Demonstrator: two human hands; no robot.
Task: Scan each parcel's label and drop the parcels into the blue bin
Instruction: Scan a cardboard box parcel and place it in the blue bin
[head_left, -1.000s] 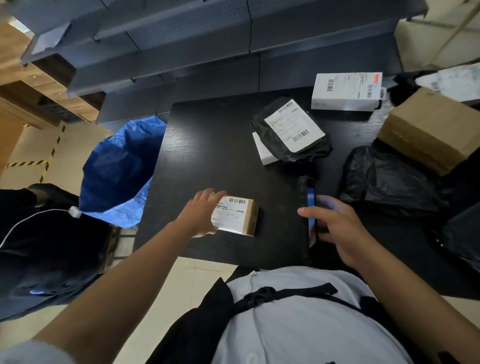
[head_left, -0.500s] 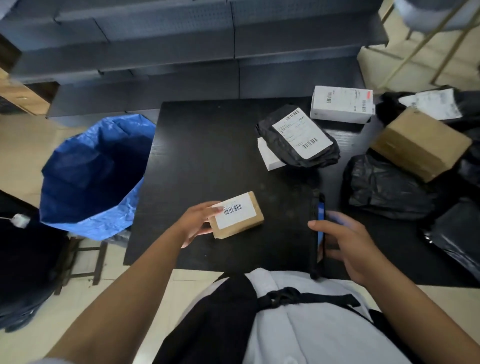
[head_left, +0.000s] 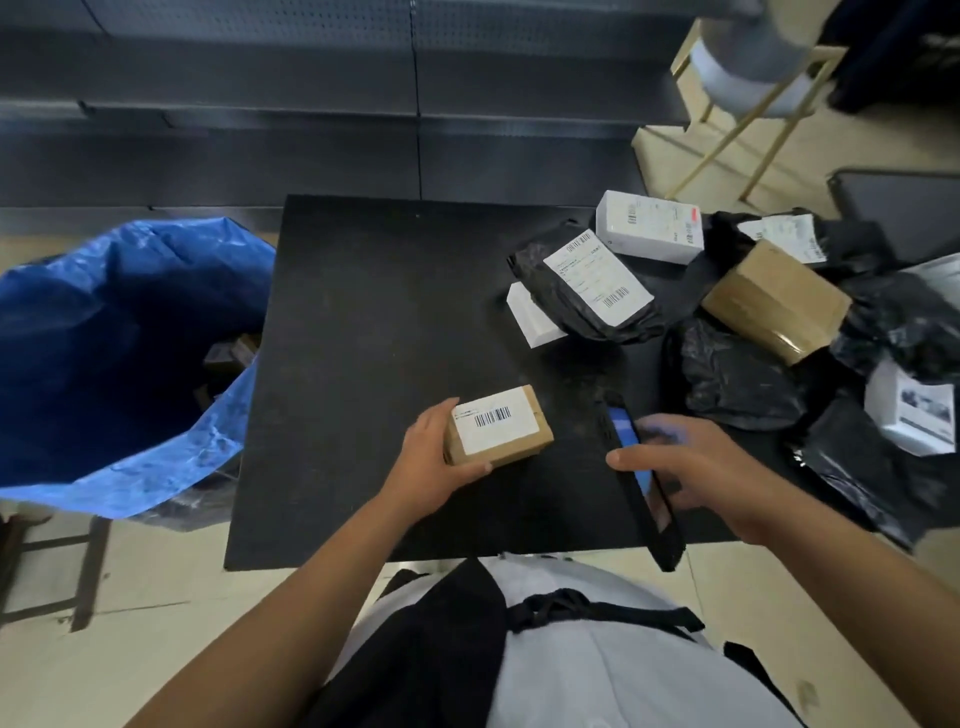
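Black square table (head_left: 374, 322), matte top, with most of the stuff shoved to its right side. There's a black poly bag with a white shipping label (head_left: 589, 283) lying partly over a small white box (head_left: 531, 321), a longer white box (head_left: 649, 227) toward the back edge, a taped brown carton (head_left: 774, 299) tilted on the heap, and a bunch of crumpled black mailers (head_left: 737, 376). Another white box (head_left: 909, 410) sits far right, probably on the mailers, hard to tell.
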